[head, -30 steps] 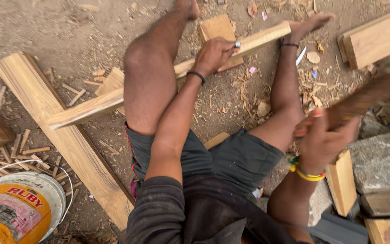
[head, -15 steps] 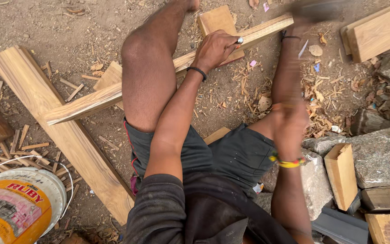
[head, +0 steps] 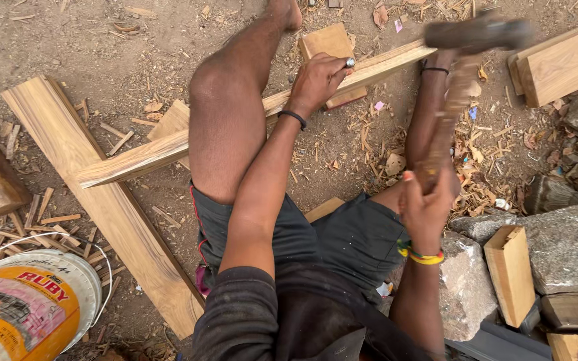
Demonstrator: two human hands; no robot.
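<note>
The long batten (head: 249, 113) is pale sawn wood, matt, with visible grain; the wide plank (head: 95, 194) beneath it, running toward 7 o'clock, looks planed smoother. The mallet (head: 466, 47) is dark, worn wood, blurred. A small shiny metal tip (head: 350, 62) glints at the left hand (head: 316, 83). The bucket (head: 31, 307) at 8 o'clock is glossy plastic with a thin wire bail. Grey stones (head: 570, 247) are rough. The ground (head: 102, 40) is dusty earth strewn with wood chips.

Your left hand (head: 319, 81) reaches forward with the arm extended, fingers (head: 334, 67) curled shut. Your right hand (head: 428, 200) is raised nearer your body, clenched in a fist.
</note>
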